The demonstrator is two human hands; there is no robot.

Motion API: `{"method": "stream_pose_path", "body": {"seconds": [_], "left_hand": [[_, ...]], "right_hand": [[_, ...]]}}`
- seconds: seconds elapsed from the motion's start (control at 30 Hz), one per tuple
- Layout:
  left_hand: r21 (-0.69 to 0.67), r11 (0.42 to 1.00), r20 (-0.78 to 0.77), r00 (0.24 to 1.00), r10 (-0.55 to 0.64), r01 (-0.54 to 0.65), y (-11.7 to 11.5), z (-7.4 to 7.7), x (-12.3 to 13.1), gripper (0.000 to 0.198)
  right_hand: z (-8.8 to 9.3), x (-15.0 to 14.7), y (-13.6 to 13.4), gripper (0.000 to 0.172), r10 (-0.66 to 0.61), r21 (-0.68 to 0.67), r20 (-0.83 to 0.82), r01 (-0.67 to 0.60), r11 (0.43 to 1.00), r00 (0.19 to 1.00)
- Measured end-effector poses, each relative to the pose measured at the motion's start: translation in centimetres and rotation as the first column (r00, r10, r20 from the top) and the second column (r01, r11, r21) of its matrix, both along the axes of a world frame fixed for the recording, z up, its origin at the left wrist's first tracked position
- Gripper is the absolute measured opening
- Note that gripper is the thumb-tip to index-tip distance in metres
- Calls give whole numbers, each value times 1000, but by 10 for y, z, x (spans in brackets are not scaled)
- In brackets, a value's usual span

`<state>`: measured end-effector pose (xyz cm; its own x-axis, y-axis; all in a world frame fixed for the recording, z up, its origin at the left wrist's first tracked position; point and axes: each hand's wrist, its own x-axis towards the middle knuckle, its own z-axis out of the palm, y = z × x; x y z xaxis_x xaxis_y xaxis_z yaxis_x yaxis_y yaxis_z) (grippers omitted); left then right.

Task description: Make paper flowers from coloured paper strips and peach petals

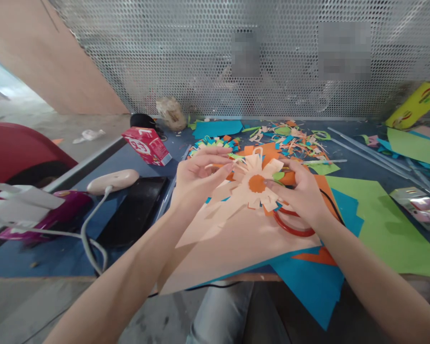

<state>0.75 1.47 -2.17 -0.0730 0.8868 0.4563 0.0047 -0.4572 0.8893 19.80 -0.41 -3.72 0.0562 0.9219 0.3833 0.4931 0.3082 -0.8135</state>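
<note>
Had the paper flower [255,183] pinched in R hand [299,188], w/ thumb on the petals just beside the orange centre and fingers partly hidden behind; saw no gap in that grip. Had L hand [202,173] opposite, w/ thumb and index curled close together at the L-side petals; couldn't make out any petal actually caught there, so counted L grip as unsure. Found the flower approx. round, w/ no clear long axis, petals fanned out, face tipped up toward head cam. Placed it between both hands: R of the L fingertips, L of the R palm, nearer R. Put it above the peach sheet [232,253] on the tabletop [57,260], contact unclear. Noted a green paper bit [278,176] by R thumb, a red loop handle [294,232] just below R hand, a multicol. fringed piece [215,142] behind L hand, scraps [294,145] farther back, green sheet [383,224] off to R, blue sheet [311,289] jutting past near edge.
</note>
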Motion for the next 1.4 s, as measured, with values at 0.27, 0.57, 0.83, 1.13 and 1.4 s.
{"method": "stream_pose_path", "body": {"seconds": [0.27, 0.57, 0.83, 1.13, 1.4], "left_hand": [[-3, 1000, -28, 1000, 5, -5, 2, -1, -1, 4], [3, 1000, -24, 1000, -2, 2, 2, -2, -1, 4], [20, 1000, -33, 999, 0, 1, 3, -3, -2, 4], [38, 999, -68, 998, 8, -5, 5, -4, -4, 4], [248, 965, -261, 953, 153, -86, 9, -7, -8, 7]], "right_hand": [[-1, 0, 1, 37, -13, 16, 22, 13, 1000, 1000], [-3, 2, 2, 36, 8, 33, 39, -9, 999, 999], [-4, 1, 2, 35, -6, 66, 57, 2, 998, 998], [-2, 1, 1, 36, -12, 37, 46, 11, 999, 999], [-1, 1, 1, 31, -9, 70, 58, 5, 998, 998]]}}
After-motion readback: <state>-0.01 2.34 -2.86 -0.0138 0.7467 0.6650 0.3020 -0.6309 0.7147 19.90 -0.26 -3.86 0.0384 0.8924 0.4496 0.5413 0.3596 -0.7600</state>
